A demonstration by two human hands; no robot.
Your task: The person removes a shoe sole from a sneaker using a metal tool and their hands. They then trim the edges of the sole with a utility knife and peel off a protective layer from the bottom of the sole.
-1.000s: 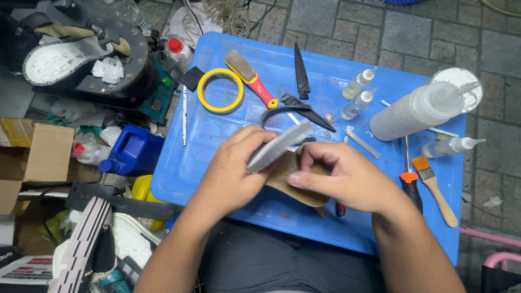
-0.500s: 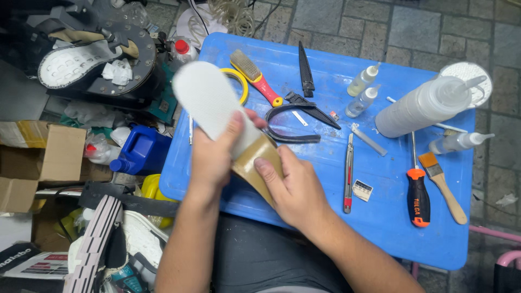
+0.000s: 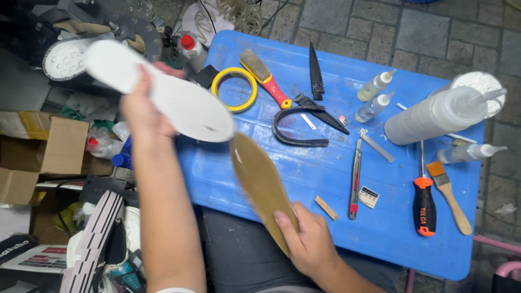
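Blue table [image 3: 336, 179] | my left hand [image 3: 142, 111]: grip clamped on white insole [image 3: 163, 95] | my right hand [image 3: 310, 241]: grip clamped on tan insole [image 3: 260, 182]

2 insoles [image 3: 163, 95] [image 3: 263, 187], 4 squeeze bottles [image 3: 434, 114], 2 brushes [image 3: 266, 76]

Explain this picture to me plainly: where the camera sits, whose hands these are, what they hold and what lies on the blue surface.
The camera sits on a person's head, looking down at their own two bare hands. The left hand holds up a white insole; the right hand grips a tan insole by one end. Beneath is a blue table with a yellow tape ring, a red-handled brush, a box cutter, an orange-handled screwdriver, a paintbrush and a large white glue bottle.
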